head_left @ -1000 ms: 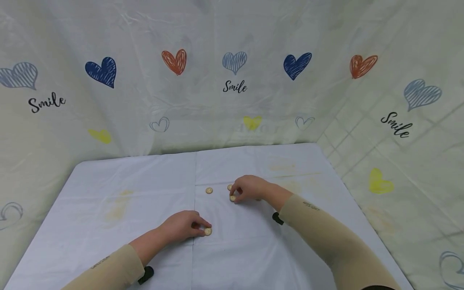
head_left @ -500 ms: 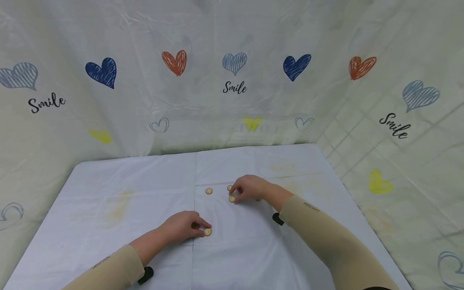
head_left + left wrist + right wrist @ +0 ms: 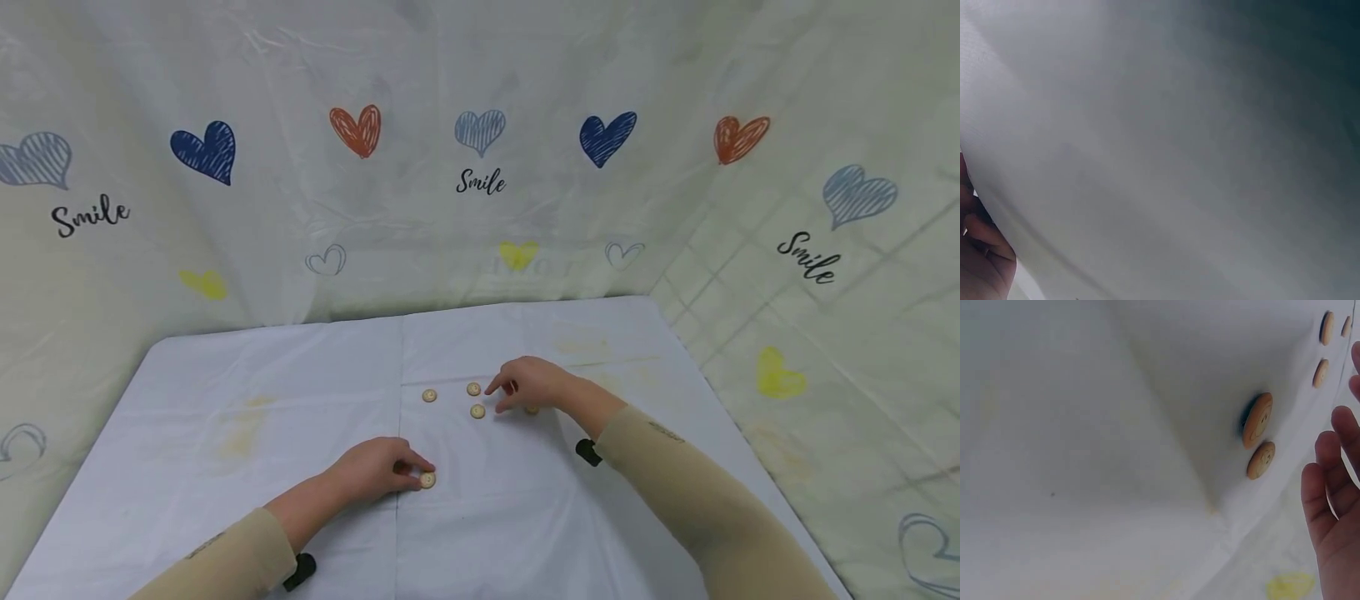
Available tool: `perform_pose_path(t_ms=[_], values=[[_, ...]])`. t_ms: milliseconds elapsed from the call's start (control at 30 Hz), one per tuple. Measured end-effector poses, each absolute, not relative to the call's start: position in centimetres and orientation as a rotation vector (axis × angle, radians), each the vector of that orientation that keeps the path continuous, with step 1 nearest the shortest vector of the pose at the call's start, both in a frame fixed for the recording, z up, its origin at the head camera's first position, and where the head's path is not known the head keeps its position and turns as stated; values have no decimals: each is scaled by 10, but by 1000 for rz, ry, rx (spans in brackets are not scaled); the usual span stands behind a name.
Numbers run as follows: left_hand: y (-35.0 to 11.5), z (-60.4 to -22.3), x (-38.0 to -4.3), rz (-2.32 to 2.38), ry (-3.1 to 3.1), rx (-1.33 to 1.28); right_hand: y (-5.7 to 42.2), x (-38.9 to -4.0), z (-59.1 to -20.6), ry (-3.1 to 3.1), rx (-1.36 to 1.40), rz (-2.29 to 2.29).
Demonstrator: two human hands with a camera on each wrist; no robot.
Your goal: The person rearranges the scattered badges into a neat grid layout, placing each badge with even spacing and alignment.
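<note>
Several small round wooden discs with a dark ring and marks on top are in the head view. My left hand [image 3: 372,471] pinches one wooden disc [image 3: 427,480] at its edge between fingers and thumb, on the cloth. My right hand [image 3: 534,385] holds nothing; its forefinger and thumb are apart, just right of a near disc [image 3: 477,412] and a far disc [image 3: 474,389]. Another disc [image 3: 531,409] is partly hidden below that hand. A further disc [image 3: 429,396] lies to the left. In the right wrist view, two discs [image 3: 1257,420] lie close together beside the fingers [image 3: 1314,494].
A white cloth [image 3: 225,383] with creases and faint yellow stains covers the table. Behind and to the right hangs a pale sheet [image 3: 420,200] printed with hearts and the word Smile. The left wrist view shows mostly blurred pale cloth [image 3: 1147,156] and part of the hand.
My right hand has let go of the near disc and moved slightly right, fingers parted. That disc now lies by itself. My left hand keeps its pinch.
</note>
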State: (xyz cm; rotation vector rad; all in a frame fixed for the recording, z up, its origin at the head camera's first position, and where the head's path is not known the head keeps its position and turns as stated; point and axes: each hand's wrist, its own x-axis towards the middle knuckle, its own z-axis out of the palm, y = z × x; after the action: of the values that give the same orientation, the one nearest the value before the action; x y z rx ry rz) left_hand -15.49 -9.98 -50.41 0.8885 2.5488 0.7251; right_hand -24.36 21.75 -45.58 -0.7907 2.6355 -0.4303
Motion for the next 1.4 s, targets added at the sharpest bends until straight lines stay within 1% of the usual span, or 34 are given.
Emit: perform_pose_path(t_ms=[333, 567, 767, 1200, 1400], values=[[-100, -505, -154, 721, 2545, 877, 265, -227, -452, 2694, -776, -513], [-100, -505, -156, 697, 2549, 888, 288, -223, -457, 2702, -727, -556], [-99, -504, -157, 678, 2549, 929, 292, -224, -464, 2697, -709, -550], [-99, -496, -157, 637, 2531, 987, 286, -231, -475, 2710, -770, -445], [-99, -497, -157, 605, 2544, 1041, 282, -230, -475, 2718, -765, -386]])
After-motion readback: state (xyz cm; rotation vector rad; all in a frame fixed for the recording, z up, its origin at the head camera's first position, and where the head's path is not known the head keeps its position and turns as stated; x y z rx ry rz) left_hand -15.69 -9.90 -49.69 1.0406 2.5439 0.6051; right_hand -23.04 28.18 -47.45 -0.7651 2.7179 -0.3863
